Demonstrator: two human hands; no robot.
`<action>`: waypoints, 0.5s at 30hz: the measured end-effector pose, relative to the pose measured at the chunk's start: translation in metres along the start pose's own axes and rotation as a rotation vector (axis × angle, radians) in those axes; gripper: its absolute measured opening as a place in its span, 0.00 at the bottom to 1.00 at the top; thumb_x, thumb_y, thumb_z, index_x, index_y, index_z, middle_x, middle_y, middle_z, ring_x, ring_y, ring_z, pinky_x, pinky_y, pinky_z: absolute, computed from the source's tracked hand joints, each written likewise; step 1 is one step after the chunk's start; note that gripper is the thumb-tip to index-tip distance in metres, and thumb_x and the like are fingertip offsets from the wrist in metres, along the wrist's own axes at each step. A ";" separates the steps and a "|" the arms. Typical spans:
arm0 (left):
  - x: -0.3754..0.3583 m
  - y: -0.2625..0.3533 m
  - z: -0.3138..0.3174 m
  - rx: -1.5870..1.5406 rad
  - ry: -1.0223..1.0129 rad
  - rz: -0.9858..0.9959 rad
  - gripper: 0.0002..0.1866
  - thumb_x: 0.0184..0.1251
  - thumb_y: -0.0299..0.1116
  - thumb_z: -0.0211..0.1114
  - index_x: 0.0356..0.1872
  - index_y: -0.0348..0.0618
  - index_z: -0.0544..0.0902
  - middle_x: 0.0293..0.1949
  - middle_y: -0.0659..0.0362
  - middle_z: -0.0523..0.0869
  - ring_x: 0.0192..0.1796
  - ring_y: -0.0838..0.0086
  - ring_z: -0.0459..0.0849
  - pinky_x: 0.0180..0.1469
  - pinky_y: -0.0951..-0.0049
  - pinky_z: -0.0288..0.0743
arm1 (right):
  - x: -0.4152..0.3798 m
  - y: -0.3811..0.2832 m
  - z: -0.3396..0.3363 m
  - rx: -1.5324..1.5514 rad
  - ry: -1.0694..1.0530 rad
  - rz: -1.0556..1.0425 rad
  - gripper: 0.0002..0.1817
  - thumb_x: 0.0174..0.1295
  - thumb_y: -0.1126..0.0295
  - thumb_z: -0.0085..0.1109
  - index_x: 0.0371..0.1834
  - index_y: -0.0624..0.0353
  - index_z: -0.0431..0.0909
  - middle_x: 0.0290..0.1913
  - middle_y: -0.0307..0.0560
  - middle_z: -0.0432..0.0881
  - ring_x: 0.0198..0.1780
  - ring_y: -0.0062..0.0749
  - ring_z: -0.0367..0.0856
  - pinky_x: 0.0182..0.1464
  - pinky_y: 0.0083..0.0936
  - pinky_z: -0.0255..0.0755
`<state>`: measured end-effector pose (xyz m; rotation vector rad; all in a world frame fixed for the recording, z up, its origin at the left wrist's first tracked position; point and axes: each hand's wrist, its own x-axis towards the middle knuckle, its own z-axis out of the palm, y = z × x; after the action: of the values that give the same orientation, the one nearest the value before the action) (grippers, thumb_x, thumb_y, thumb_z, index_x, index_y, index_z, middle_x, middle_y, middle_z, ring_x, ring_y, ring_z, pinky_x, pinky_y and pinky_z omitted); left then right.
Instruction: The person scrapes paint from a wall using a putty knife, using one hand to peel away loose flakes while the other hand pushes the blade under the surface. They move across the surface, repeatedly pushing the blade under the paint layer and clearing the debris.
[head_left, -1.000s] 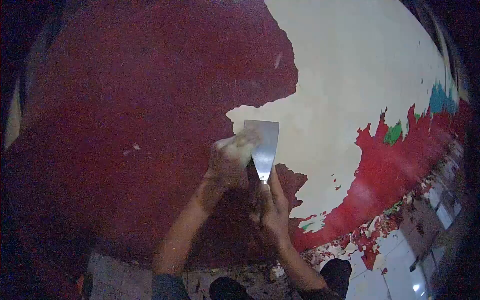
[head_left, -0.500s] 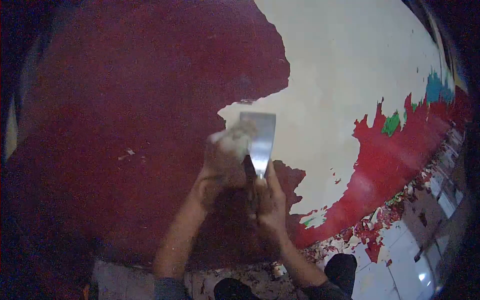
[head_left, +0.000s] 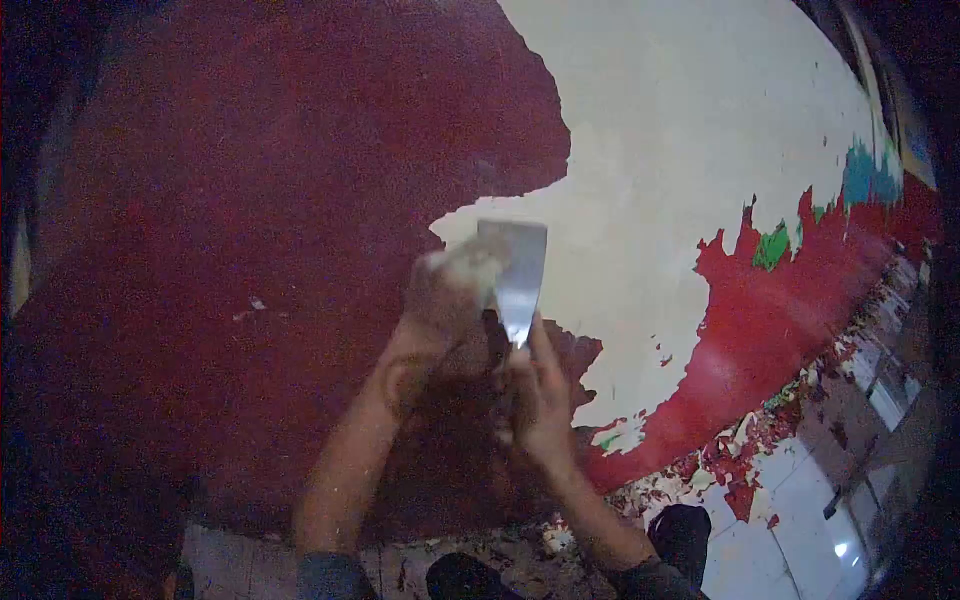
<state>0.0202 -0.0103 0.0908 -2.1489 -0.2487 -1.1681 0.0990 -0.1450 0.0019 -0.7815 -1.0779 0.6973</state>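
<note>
My right hand (head_left: 540,405) is closed round the handle of a scraper (head_left: 519,270), whose wide metal blade points up. Close by on its left, my left hand (head_left: 445,295) is blurred, with its fingers at the blade's left edge. Something pale shows at those fingers; I cannot make out what it is or whether they grip it. Behind both hands is a large surface with dark red paint (head_left: 300,170) on the left and a cream area (head_left: 660,130) with ragged edges on the right.
Brighter red paint (head_left: 760,300) runs along the lower right, with green (head_left: 771,247) and blue (head_left: 868,178) patches. Paint flakes (head_left: 740,465) lie along the surface's lower edge on the tiled floor (head_left: 750,560). Two dark shoes (head_left: 682,545) show at the bottom.
The view has shifted slightly, so the surface sits a little further left. Both hands and the scraper stay close together in nearly the same place.
</note>
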 end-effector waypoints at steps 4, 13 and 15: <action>0.018 -0.012 0.000 0.013 -0.036 0.014 0.09 0.54 0.29 0.59 0.36 0.47 0.84 0.40 0.56 0.84 0.44 0.68 0.84 0.42 0.70 0.80 | 0.021 0.000 0.007 0.239 -0.005 -0.041 0.32 0.67 0.57 0.44 0.70 0.55 0.48 0.25 0.33 0.67 0.22 0.13 0.64 0.21 0.12 0.60; 0.046 -0.001 -0.006 0.082 -0.138 -0.102 0.10 0.50 0.30 0.60 0.36 0.49 0.84 0.42 0.54 0.84 0.44 0.69 0.84 0.44 0.70 0.79 | 0.030 -0.014 0.000 0.275 0.043 -0.047 0.29 0.66 0.64 0.41 0.70 0.51 0.47 0.22 0.33 0.66 0.14 0.14 0.60 0.12 0.12 0.57; 0.051 -0.010 0.004 0.069 0.008 0.023 0.09 0.51 0.29 0.60 0.34 0.49 0.84 0.39 0.55 0.85 0.42 0.68 0.84 0.43 0.70 0.80 | 0.036 -0.012 -0.001 0.238 0.054 -0.167 0.29 0.67 0.66 0.40 0.71 0.52 0.47 0.22 0.32 0.66 0.14 0.13 0.60 0.12 0.12 0.57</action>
<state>0.0478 -0.0075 0.1354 -2.0819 -0.2566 -1.1384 0.1131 -0.1226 0.0293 -0.4975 -0.9782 0.6451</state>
